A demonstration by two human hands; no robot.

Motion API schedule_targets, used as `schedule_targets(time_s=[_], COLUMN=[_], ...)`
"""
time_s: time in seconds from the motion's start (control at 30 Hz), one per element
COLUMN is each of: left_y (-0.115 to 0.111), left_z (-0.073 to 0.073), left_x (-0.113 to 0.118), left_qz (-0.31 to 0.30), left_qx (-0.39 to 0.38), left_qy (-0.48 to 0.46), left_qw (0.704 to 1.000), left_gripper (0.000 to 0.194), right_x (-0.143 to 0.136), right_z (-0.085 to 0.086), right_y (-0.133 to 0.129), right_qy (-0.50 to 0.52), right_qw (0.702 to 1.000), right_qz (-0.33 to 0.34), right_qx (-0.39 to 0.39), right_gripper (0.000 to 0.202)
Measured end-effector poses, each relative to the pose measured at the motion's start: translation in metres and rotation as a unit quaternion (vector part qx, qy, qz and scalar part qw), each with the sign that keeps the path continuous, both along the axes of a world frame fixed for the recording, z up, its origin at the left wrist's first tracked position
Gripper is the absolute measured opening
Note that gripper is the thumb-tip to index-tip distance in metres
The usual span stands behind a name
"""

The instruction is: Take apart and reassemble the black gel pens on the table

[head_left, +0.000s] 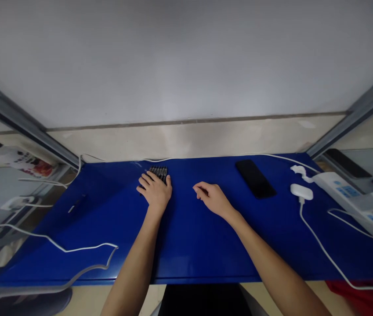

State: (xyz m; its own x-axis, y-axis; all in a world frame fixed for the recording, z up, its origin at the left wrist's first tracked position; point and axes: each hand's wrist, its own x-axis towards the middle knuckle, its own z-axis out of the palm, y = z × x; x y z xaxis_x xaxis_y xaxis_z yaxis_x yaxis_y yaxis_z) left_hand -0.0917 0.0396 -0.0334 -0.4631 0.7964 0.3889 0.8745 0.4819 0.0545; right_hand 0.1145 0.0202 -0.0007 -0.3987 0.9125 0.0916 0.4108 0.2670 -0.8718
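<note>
On the blue table (189, 250), we see a thin dark stick (77, 204) left of the row of dark cylinders (159, 171). Our left hand (156, 191), fingers spread, partly covers this row. Right of it is our right hand (214, 199), loosely closed, then a phone (255, 179).

grey wall (186, 66), glossy blue desk (202, 250), beige floor (90, 298)
</note>
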Motion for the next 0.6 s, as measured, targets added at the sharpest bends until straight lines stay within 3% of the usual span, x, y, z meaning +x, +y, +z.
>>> schedule_targets(time_s=[0.6], left_y=[-0.0007], left_z=[-0.0013], left_x=[0.0], left_qz=[-0.026], left_qx=[-0.005], left_qy=[0.008], left_qw=[1.0], left_gripper=[0.072], right_x=[0.0012], right_z=[-0.0004], right_y=[-0.0002], right_qy=[0.008], right_qw=[1.0], right_qz=[0.011], right_qx=[0.014], right_gripper=[0.026])
